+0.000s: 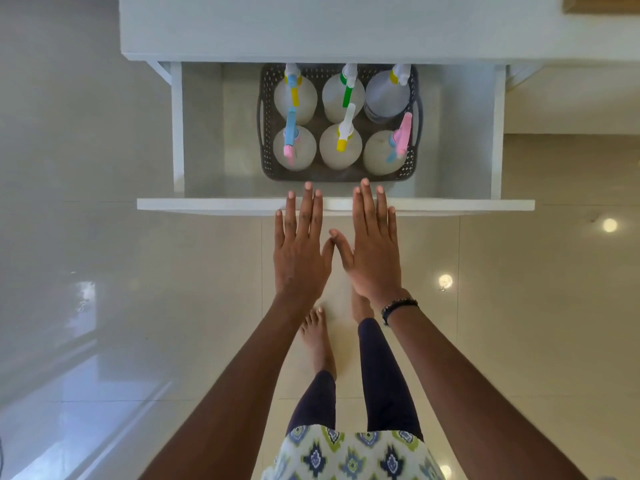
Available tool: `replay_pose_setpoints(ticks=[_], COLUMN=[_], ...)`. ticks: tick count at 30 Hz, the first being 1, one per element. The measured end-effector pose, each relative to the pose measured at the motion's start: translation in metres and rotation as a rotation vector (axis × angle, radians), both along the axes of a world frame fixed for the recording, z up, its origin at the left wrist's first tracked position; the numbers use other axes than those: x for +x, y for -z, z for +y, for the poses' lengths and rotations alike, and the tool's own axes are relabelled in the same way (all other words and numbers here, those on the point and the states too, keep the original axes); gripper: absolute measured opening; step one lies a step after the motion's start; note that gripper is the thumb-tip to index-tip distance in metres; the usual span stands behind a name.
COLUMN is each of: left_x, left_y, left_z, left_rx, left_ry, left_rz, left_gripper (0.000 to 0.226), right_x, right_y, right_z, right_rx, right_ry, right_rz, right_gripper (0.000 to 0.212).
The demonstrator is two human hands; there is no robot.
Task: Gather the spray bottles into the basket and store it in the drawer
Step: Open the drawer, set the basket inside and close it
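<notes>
A dark grey perforated basket (268, 133) sits inside the pulled-out white drawer (214, 205). It holds several clear spray bottles (341, 147) with coloured triggers, standing upright in two rows. My left hand (300, 249) and my right hand (372, 249) are flat, palms down, side by side with thumbs touching. Their fingertips reach over the drawer's front panel, just short of the basket. Neither hand holds anything.
The white cabinet top (311, 29) overhangs the back of the drawer. Glossy beige floor tiles (519, 306) lie below, with my bare feet (317, 336) under my arms. A beaded bracelet (398, 306) is on my right wrist.
</notes>
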State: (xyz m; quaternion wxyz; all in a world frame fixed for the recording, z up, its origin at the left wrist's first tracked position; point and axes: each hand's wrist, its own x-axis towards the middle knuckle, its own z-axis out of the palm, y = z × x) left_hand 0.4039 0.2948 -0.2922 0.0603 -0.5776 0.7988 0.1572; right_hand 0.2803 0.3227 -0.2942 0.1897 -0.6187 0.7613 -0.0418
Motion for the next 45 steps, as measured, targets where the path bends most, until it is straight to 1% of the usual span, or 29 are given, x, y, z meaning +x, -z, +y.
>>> replay_pose_setpoints(ticks=[12,15,18,20,23,25,29,32,39,41,45], left_x=[-0.026,-0.030,-0.034,-0.037,-0.040,-0.042,-0.047,-0.051,-0.052,-0.052,-0.051], left_y=[0.009,0.007,-0.001,-0.007,-0.010,-0.009,-0.002,0.002,0.001,0.001,-0.009], left_z=[-0.091,-0.114,-0.147,-0.177,-0.214,-0.225,-0.233,-0.236,-0.235,-0.234,-0.230], left_rx=[-0.133,-0.172,-0.294,-0.378,-0.359,-0.360,-0.509,-0.581,-0.542,-0.532,-0.419], left_ry=[0.025,0.050,0.097,0.119,0.155,0.178,0.159,0.126,0.094,0.096,0.081], left_rz=[-0.004,-0.023,-0.041,-0.062,-0.046,-0.029,-0.044,-0.055,-0.032,-0.040,0.007], left_gripper=[0.069,0.069,0.070,0.073,0.073,0.070,0.057,0.053,0.053,0.057,0.066], right_x=[-0.026,-0.035,-0.054,-0.073,-0.095,-0.103,-0.103,-0.101,-0.102,-0.102,-0.104], right_y=[0.012,0.012,0.005,0.001,-0.001,-0.001,0.007,0.017,0.020,0.018,0.009], right_z=[-0.091,-0.114,-0.144,-0.168,-0.193,-0.201,-0.211,-0.214,-0.214,-0.213,-0.213], right_rx=[-0.138,-0.196,-0.285,-0.306,-0.312,-0.345,-0.468,-0.560,-0.605,-0.595,-0.515], right_ry=[-0.018,-0.034,-0.044,-0.074,-0.188,-0.231,-0.185,-0.145,-0.164,-0.168,-0.199], right_rz=[0.054,0.121,0.203,0.237,0.235,0.236,0.290,0.341,0.365,0.348,0.302], right_gripper=[0.069,0.065,0.060,0.061,0.063,0.060,0.054,0.060,0.064,0.065,0.065])
